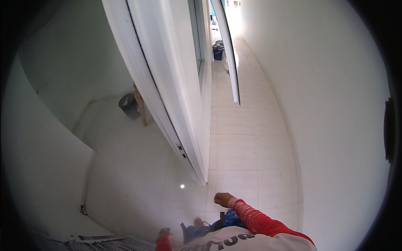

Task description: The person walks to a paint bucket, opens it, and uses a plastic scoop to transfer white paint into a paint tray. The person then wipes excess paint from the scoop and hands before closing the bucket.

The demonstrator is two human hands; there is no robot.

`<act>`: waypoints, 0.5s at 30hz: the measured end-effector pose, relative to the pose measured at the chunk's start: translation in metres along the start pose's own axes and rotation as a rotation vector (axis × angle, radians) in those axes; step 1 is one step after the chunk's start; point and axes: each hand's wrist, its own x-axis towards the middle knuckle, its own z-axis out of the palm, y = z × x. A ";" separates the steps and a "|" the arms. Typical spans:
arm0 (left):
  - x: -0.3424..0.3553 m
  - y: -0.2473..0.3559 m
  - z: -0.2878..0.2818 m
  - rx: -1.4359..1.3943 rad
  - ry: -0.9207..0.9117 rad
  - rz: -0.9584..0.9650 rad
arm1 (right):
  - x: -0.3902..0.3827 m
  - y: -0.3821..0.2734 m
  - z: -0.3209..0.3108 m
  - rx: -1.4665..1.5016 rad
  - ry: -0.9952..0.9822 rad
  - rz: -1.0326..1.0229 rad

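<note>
While I stand at the edge of the white wall (201, 138) that splits the frame down its middle, my right hand (223, 199) hangs low in the lower centre, curled into a loose fist with the fingers pressed together and nothing visible inside it. It sits just beside the wall's end, probably because that is simply where my arm swings as I face down the corridor. My left hand (164, 232) shows only as a small dark shape at the bottom edge, above its red cuff; I cannot tell whether its fingers are spread or closed, or whether it holds anything.

Nearest both hands is the pale tiled floor (234, 154), glossy, with thin grout lines and 1 bright spot of reflected light left of centre. Sheets of newspaper (104, 240) lie flat at the lower left, likely spread to shield the tiles. A dark bucket (129, 105) stands in the left room next to a wooden leg (141, 109), well apart from me, and more buckets (217, 51) stand far up the corridor at the top centre.
</note>
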 end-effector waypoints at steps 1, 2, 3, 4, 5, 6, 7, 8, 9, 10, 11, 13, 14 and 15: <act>0.019 0.026 -0.023 -0.013 0.058 0.007 | -0.015 0.032 -0.003 0.002 -0.015 0.221; 0.036 0.051 -0.043 -0.121 0.160 0.006 | -0.027 0.068 -0.009 -0.069 -0.101 0.409; 0.050 0.077 -0.059 0.014 0.259 0.137 | -0.044 0.103 -0.011 -0.039 -0.012 0.642; 0.060 0.098 -0.066 0.040 0.328 0.202 | -0.068 0.142 -0.016 -0.076 -0.044 0.771; 0.069 0.119 -0.068 0.157 0.327 0.203 | -0.084 0.177 -0.013 -0.084 0.074 0.895; 0.073 0.137 -0.064 0.159 0.267 0.167 | -0.105 0.214 -0.020 0.003 0.031 0.882; 0.079 0.159 -0.053 0.269 0.212 0.149 | -0.121 0.246 -0.022 -0.060 0.075 0.825; 0.086 0.184 -0.034 0.390 0.127 0.058 | -0.127 0.276 -0.029 0.212 0.094 1.044; 0.087 0.203 -0.005 0.480 0.132 0.128 | -0.133 0.302 -0.033 0.307 0.113 1.009; 0.086 0.224 0.024 0.603 0.067 0.051 | -0.138 0.325 -0.044 0.431 0.131 1.115; 0.080 0.242 0.059 0.706 -0.039 0.177 | -0.138 0.345 -0.060 0.388 0.111 1.046; 0.069 0.289 0.139 1.075 -0.344 0.256 | -0.120 0.379 -0.112 0.311 0.043 1.070; 0.068 0.317 0.171 1.016 -0.420 0.354 | -0.107 0.392 -0.143 0.250 0.098 0.898; 0.066 0.347 0.205 0.971 -0.356 0.435 | -0.094 0.401 -0.177 0.220 0.129 0.847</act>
